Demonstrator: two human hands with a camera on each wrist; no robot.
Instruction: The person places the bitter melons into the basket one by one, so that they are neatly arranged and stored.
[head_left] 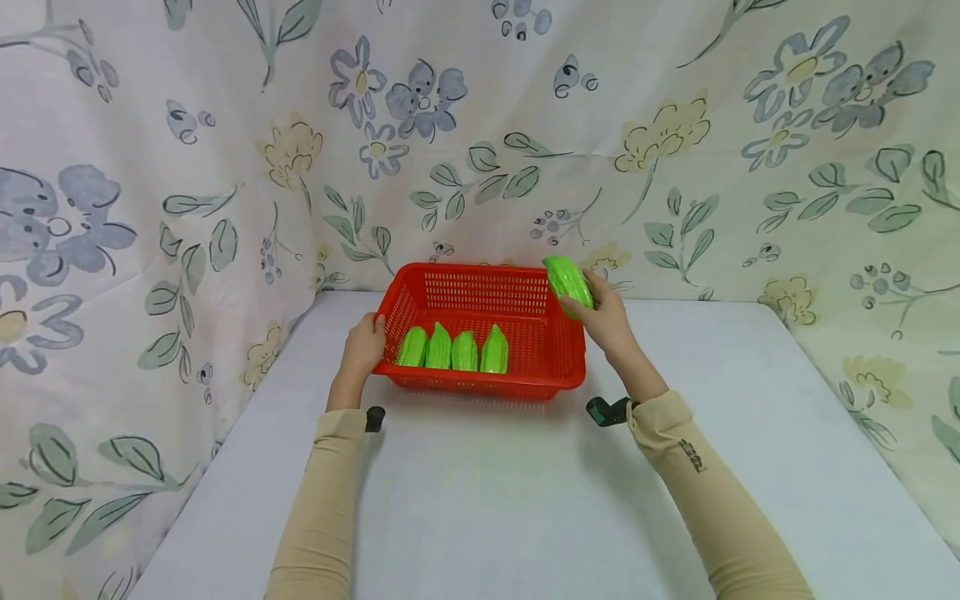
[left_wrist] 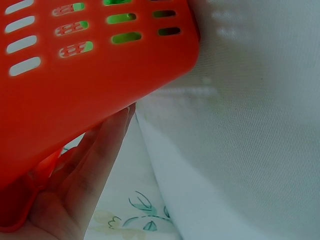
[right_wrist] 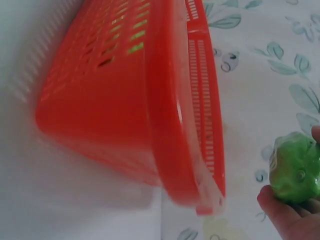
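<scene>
A red plastic basket (head_left: 480,380) with slotted walls stands on the table. Several bright green, ridged gourds (head_left: 438,347), resembling bitter melons, lie side by side in its left half. My left hand (head_left: 365,343) grips the basket's left end at the rim; in the left wrist view its fingers (left_wrist: 95,160) extend beneath the rim, against the outer wall. Above the basket's right end, my right hand (head_left: 606,315) holds another green gourd (head_left: 567,282) between thumb and fingers. That gourd's rounded end (right_wrist: 295,167) shows at the right edge of the right wrist view.
The white table (head_left: 480,492) extends in front of the basket and to both sides. A flower-patterned curtain (head_left: 480,192) hangs behind the table and along its sides. A dark camera mount (head_left: 606,412) sticks out from the right wrist, another (head_left: 375,418) from the left.
</scene>
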